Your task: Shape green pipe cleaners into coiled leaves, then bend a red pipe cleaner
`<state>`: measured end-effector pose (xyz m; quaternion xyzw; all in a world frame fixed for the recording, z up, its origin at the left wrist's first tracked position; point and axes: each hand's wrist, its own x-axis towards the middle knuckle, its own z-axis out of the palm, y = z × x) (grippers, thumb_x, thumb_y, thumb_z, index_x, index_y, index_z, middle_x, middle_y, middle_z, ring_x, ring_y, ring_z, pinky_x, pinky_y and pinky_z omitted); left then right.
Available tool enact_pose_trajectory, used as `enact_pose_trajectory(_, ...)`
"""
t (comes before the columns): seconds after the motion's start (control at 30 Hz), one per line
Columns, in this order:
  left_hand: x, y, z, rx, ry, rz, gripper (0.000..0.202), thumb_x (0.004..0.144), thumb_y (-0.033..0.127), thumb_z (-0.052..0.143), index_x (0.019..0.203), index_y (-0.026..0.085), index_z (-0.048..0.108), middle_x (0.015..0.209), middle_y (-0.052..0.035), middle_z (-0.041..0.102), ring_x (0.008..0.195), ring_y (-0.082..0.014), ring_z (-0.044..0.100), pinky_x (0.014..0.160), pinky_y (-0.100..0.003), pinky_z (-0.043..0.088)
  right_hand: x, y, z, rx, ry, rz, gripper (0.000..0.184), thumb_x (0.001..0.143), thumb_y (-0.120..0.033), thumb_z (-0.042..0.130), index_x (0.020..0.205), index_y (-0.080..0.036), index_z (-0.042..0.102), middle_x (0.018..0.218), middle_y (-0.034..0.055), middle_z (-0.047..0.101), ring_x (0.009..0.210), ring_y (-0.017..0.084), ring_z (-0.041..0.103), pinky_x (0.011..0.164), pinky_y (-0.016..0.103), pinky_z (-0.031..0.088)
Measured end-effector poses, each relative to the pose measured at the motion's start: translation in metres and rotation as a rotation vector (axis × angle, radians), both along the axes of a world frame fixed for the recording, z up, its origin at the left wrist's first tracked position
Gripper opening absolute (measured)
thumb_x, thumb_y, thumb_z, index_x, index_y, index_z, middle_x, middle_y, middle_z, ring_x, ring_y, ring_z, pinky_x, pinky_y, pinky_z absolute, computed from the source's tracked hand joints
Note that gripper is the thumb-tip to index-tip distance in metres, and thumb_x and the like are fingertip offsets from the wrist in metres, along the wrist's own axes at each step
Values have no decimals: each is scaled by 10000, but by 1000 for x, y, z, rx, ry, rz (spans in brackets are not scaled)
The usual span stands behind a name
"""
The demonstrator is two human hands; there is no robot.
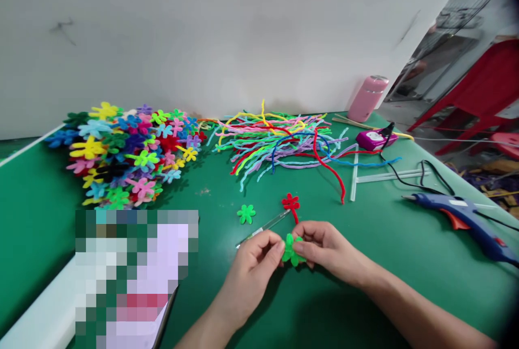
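Note:
Both hands pinch one green pipe-cleaner flower (290, 251) above the green table. My left hand (259, 259) closes on its left petals with thumb and forefinger. My right hand (324, 249) grips it from the right, its thumb over the petals. Just beyond the fingers lies a red pipe-cleaner flower (290, 202) with a red stem running down behind my right hand. A second green flower (246, 213) rests a little to the left. Between them is a thin clear stick (263, 228), partly hidden behind my left hand.
Many finished coloured flowers (133, 149) are heaped at the left. Loose pipe cleaners (279, 143) lie by the wall. At the right are a blue glue gun (462, 213), clear glue sticks (389, 176), a purple device (373, 139) and a pink bottle (368, 99). A blurred phone-like object (162, 262) lies front left.

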<state>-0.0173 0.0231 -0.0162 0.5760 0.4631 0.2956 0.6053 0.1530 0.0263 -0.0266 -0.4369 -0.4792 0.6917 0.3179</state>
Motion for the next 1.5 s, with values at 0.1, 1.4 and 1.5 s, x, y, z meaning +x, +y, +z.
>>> enact_pose_trajectory(0.1, -1, -2, 2, 64, 20, -57, 230, 851, 294, 435, 667, 172, 498, 620, 39, 414, 613, -109, 381, 581, -220, 310, 0, -3, 0, 20, 27, 32, 277, 723, -398, 626, 725, -132, 548, 541, -52, 451, 472, 54, 408, 447, 172, 313)
enact_pose_trajectory(1.4, 7, -7, -6, -166, -236, 199, 181, 765, 269, 557, 640, 138, 540, 538, 22, 514, 516, -84, 430, 505, -212, 332, -10, 11, -5, 235, 75, -100, 280, 777, -423, 568, 746, -146, 561, 637, -15, 499, 567, 91, 452, 548, 224, 366)
enact_pose_trajectory(1.5, 8, -8, -7, -117, -184, 206, 199, 763, 273, 557, 609, 151, 523, 539, 24, 508, 516, -87, 428, 500, -212, 331, -8, 11, -5, 219, 32, -97, 305, 749, -445, 592, 688, -154, 528, 575, -32, 463, 528, 89, 430, 521, 221, 348)
